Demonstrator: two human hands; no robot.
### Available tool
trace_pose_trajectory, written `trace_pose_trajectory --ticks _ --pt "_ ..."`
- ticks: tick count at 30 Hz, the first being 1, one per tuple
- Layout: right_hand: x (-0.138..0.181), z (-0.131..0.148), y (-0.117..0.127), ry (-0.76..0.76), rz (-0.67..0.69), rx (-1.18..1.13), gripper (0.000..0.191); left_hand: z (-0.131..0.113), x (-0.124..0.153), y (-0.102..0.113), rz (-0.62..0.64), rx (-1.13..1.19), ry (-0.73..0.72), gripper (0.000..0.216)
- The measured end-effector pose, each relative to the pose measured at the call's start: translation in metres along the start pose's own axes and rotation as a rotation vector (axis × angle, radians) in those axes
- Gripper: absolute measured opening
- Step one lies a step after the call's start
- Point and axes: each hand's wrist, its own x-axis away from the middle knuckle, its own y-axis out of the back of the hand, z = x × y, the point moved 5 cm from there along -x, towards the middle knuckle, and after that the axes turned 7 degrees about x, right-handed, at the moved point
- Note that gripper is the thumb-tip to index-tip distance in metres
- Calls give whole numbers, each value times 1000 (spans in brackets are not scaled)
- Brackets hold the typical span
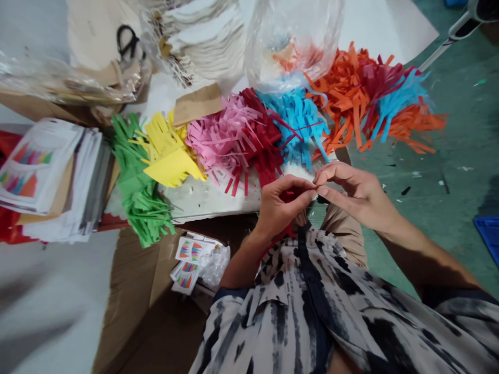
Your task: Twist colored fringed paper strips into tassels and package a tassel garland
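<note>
My left hand (286, 205) is closed around a red paper tassel (287, 196), whose fringe hangs below the palm toward my shirt. At its tip, my right hand (353, 192) pinches with thumb and forefinger, meeting the left fingertips. What lies in that pinch is tiny, apparently the tassel's twisted end. Just beyond the hands, fringed paper lies in a row along the table edge: dark red (265, 130), light blue (298, 122), pink (218, 132) and orange (343, 91). Farther left are yellow (171, 161) and green (136, 182) bundles.
Printed cards in plastic sleeves (42, 161) are stacked at the table's left. A cardboard box (132, 291) with packets stands below. Behind lie a clear bag (292, 47), white stacked material (206, 47), black-handled scissors (128, 44) and brown paper (198, 104).
</note>
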Motion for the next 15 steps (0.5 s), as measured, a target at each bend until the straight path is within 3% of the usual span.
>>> trace_pose_trajectory --ticks 9,15 --pt "5 -8 6 -56 -115 -47 24 1 -2 -6 5 134 28 36" --pt "11 -5 9 -28 -189 6 18 7 -4 -14 -16 65 -96 33"
